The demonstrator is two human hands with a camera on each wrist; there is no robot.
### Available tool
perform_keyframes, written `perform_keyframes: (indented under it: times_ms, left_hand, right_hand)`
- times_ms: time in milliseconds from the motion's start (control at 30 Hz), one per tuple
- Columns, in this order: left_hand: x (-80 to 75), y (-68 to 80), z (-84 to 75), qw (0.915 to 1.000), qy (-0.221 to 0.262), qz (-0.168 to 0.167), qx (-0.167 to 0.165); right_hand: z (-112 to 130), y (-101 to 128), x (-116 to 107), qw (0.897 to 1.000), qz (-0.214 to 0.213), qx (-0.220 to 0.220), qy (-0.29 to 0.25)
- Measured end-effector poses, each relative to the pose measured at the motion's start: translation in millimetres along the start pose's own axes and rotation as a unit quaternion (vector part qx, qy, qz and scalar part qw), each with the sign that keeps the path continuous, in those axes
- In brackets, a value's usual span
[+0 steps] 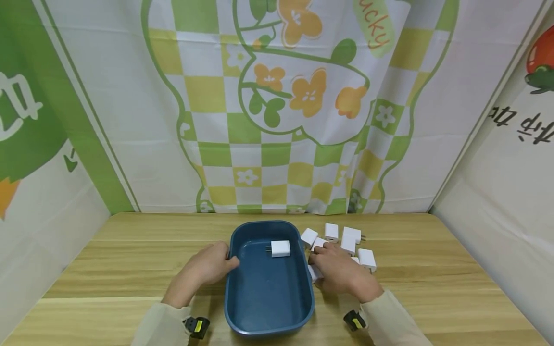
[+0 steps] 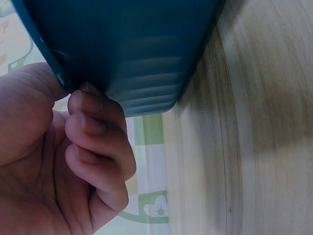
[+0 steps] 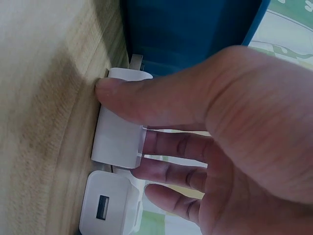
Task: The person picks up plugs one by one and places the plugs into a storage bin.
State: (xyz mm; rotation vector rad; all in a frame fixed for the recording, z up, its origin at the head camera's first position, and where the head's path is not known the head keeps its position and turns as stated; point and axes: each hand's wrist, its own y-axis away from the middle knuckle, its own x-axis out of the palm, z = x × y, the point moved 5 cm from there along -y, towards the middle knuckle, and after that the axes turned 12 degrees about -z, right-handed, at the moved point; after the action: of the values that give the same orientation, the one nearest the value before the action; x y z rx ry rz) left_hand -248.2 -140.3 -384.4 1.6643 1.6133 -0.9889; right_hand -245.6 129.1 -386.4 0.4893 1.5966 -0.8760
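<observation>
Left hand grips the blue tub rim at 9 o'clock; right hand pinches a white charger at 3 o'clock. Backdrop lettering reads "ucky".

A light wooden table with visible grain stands inside a fabric-walled booth, backed by a white curtain printed with green and yellow checks and orange flowers, while the right side panel shows a red tomato picture above dark lettering.
</observation>
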Motion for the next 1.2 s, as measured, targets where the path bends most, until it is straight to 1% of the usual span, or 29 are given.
perform_keyframes:
  times_ms: [267, 367, 567, 800, 1000, 1200]
  left_hand:
    - [-0.2, 0.0, -0.1, 1.0, 0.003, -0.002, 0.001]
    - [0.0, -0.2, 0.1, 1.0, 0.005, -0.002, 0.003]
    - [-0.1, -0.4, 0.1, 1.0, 0.004, -0.004, 0.005]
    - [-1.0, -0.3, -0.8, 1.0, 0.001, -0.005, 0.005]
    - [-1.6, 0.2, -1.4, 1.0, 0.003, -0.007, 0.006]
    - [-2.0, 0.6, -1.4, 0.9999, 0.003, -0.009, 0.008]
  right_hand:
    - [-2, 0, -1, 1.0, 0.009, 0.017, -0.022]
    - [-3, 0, -2, 0.999, 0.007, 0.021, -0.027]
    - [-5, 0, -9, 0.999, -0.01, 0.025, -0.04]
    - [-12, 2, -19, 0.997, -0.024, 0.05, -0.048]
    - [-15, 3, -26, 0.996, -0.038, 0.075, -0.032]
    - [-14, 3, -36, 0.994, -0.069, 0.088, -0.007]
